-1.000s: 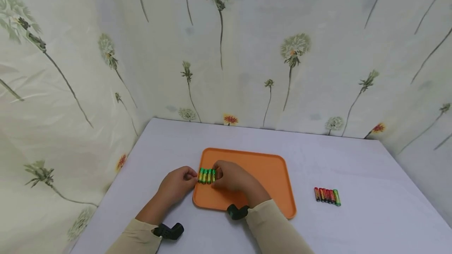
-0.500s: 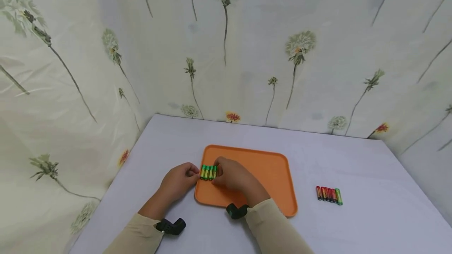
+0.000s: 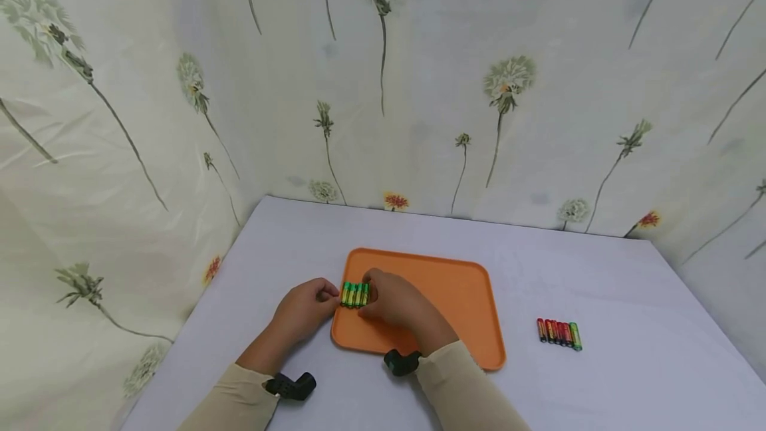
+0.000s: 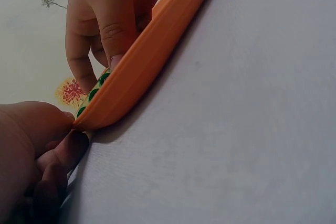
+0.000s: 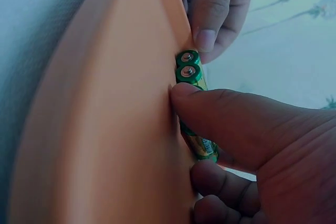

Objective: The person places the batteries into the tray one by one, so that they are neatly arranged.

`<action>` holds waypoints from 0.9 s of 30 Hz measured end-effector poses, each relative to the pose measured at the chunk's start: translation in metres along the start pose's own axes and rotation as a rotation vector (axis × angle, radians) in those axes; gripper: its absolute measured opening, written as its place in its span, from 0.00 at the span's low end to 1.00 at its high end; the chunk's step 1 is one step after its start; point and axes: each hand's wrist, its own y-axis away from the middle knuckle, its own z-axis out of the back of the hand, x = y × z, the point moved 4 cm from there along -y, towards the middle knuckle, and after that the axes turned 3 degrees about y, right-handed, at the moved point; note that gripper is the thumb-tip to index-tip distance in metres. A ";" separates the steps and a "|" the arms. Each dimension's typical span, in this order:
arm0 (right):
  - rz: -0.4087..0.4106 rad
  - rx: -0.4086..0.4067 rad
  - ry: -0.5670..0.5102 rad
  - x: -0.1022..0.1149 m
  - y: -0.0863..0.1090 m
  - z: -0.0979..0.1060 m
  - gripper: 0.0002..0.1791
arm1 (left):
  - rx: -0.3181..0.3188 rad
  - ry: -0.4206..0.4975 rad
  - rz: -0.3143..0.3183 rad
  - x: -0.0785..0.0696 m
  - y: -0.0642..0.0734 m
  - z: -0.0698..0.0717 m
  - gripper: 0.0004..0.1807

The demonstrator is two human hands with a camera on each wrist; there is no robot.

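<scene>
Green batteries point(image 3: 355, 294) lay lined up in the left of the orange tray point(image 3: 445, 288), head view; mostly red batteries point(image 3: 554, 332) right on the table point(image 3: 308, 228). Left wrist: left hand point(image 4: 34, 135) pinched tray's rim. Right wrist: right hand point(image 5: 278, 150), grip nearly closed, held the row's right end. Probably squaring-up step; next move likely needed gentle release.
</scene>
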 end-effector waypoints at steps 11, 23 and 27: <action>0.005 0.005 -0.031 -0.003 0.003 0.001 0.35 | -0.010 -0.012 -0.011 -0.001 0.001 0.000 0.04; 0.008 0.005 -0.056 -0.010 0.012 0.002 0.37 | -0.004 -0.002 0.003 0.002 0.006 -0.002 0.04; -0.023 -0.028 -0.014 -0.015 0.015 0.013 0.37 | -0.005 0.004 -0.010 -0.001 0.003 -0.001 0.04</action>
